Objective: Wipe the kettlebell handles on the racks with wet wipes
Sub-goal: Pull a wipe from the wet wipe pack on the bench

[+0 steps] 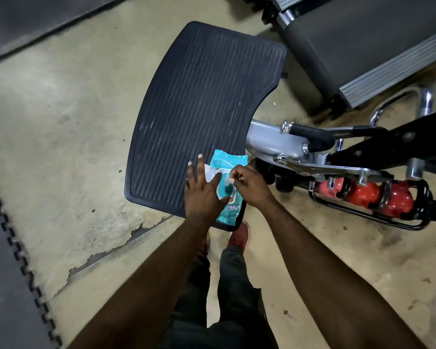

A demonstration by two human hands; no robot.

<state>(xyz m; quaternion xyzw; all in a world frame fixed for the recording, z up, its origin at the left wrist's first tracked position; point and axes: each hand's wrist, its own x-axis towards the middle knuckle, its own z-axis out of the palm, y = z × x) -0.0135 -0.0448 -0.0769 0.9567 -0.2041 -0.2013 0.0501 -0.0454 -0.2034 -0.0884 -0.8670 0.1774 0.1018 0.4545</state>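
Observation:
A teal wet-wipe pack point(225, 214) lies on the near right corner of a black ribbed platform point(199, 102), its white flip lid point(209, 172) open. My left hand point(202, 190) rests flat on the pack with straight fingers, holding it down. My right hand point(249, 185) pinches at the pack's opening with thumb and fingertips; the wipe itself is barely visible. To the right, three red kettlebells point(363, 192) with black handles sit in a low black rack point(363, 217), well clear of both hands.
A silver and black exercise machine frame point(300, 147) joins the platform on the right. A treadmill point(363, 46) lies at the top right. Dark interlocking floor mats point(8, 273) border the worn concrete floor on the left. My red shoes point(239, 236) stand just below the platform.

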